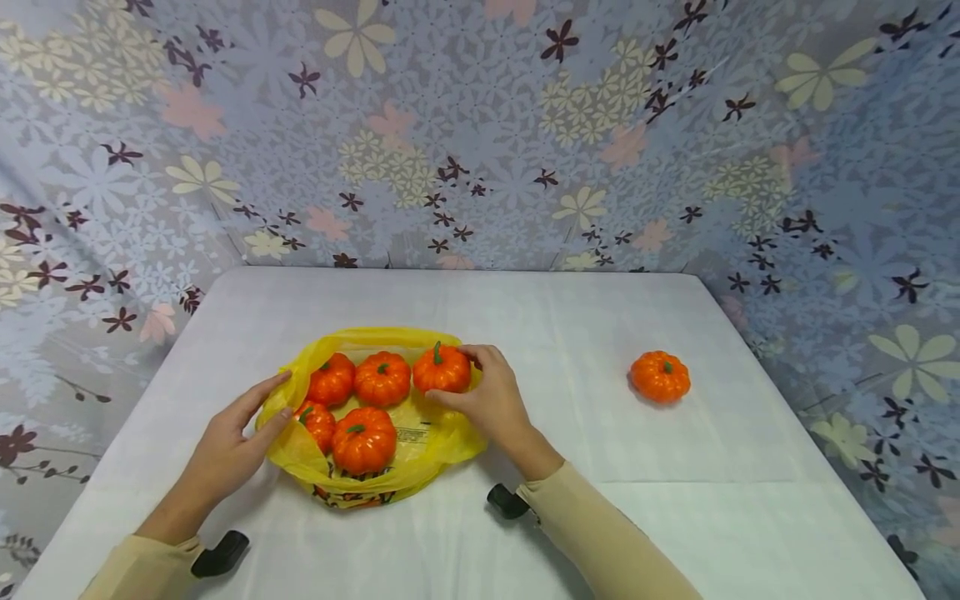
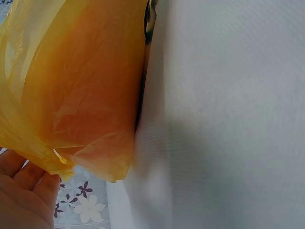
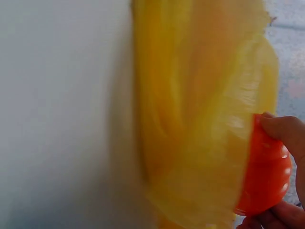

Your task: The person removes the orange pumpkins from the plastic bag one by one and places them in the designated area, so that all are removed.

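Yellow and translucent, a crumpled plastic bag lies mouth-up left of the head view's centre. At its upper right rim, the right hand has its thumb and fingers clamped on a glossy orange ribbed pumpkin with a green stem; the thumb sits on the lower side of the pumpkin, the fingertips at its right edge. Four other small orange pumpkins rest in the bag, left of the held one. At the left rim, the left hand pinches the plastic between thumb and fingers, the nearest pumpkins just beside the thumb. A lone orange pumpkin sits on the white tabletop, right of centre, well apart from both hands.
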The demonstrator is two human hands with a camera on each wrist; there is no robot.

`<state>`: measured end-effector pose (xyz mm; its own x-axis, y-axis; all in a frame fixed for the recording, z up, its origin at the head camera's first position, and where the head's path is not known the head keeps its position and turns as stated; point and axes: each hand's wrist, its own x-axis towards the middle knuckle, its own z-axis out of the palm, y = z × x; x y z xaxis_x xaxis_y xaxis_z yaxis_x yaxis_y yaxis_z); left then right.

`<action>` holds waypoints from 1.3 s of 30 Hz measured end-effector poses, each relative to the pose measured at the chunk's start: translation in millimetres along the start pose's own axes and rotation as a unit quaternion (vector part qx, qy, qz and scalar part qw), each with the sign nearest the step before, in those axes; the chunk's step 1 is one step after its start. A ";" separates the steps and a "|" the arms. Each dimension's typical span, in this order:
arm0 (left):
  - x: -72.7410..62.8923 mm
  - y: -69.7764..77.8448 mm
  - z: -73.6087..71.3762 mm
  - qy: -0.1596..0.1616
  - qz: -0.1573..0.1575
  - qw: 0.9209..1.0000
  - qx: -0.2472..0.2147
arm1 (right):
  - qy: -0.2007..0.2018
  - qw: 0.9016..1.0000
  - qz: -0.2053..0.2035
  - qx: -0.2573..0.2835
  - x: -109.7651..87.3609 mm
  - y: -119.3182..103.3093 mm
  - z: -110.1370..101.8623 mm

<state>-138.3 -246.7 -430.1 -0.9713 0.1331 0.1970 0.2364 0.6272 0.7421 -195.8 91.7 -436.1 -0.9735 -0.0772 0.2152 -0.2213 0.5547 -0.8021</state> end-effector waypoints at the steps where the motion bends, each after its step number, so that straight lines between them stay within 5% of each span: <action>1: 0.5 0.1 -0.2 0.000 0.001 1.000 -0.001 | 0.003 1.000 -0.001 0.002 0.4 -1.3 -2.4; 20: -1.4 -5.1 0.4 0.005 0.015 1.000 -0.005 | 0.074 0.997 -0.005 0.006 2.9 7.0 -57.2; 39: -2.8 -5.9 4.1 0.011 0.023 1.000 0.006 | 0.159 0.985 0.059 -0.011 -7.5 63.0 -112.3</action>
<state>-137.1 -247.6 -437.6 -0.9586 0.1455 0.2450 0.2807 0.6303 0.7238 -195.9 220.2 -425.7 -0.9245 0.2502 0.2875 -0.1027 0.5627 -0.8202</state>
